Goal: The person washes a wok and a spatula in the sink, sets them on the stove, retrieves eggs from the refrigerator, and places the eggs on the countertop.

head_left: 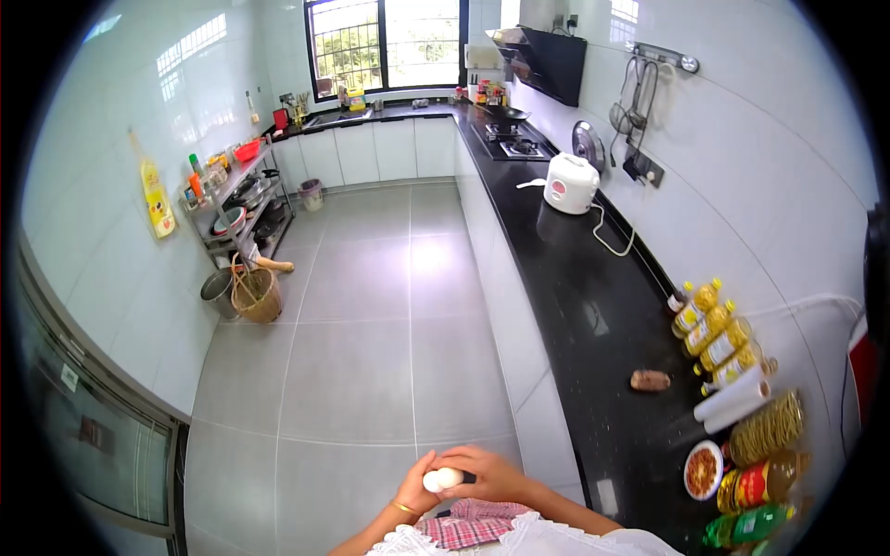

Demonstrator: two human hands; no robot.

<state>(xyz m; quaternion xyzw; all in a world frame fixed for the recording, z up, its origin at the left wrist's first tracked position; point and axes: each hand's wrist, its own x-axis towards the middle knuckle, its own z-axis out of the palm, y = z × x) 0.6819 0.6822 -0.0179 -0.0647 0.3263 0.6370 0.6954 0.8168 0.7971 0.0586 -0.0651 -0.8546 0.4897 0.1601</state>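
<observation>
Two white, rounded things that look like eggs (450, 478) are held close together in front of my body, above the floor. My left hand (416, 486) is closed around them from the left, with a yellow bracelet at its wrist. From the right, my right hand (489, 475) curls over them, its fingertips meeting the left fingers. A small dark patch shows beside the eggs under the right hand; I cannot tell what it is. A red plaid cloth (473, 524) lies against my white lace-trimmed clothing just below the hands.
On the right, a black counter (593, 315) carries a white rice cooker (571, 183), a brown lump (650, 381), oil bottles (709, 334), plastic-wrap rolls (732, 403) and a plate of red food (704, 469). At left stand a metal rack (218, 208) and a wicker basket (257, 295).
</observation>
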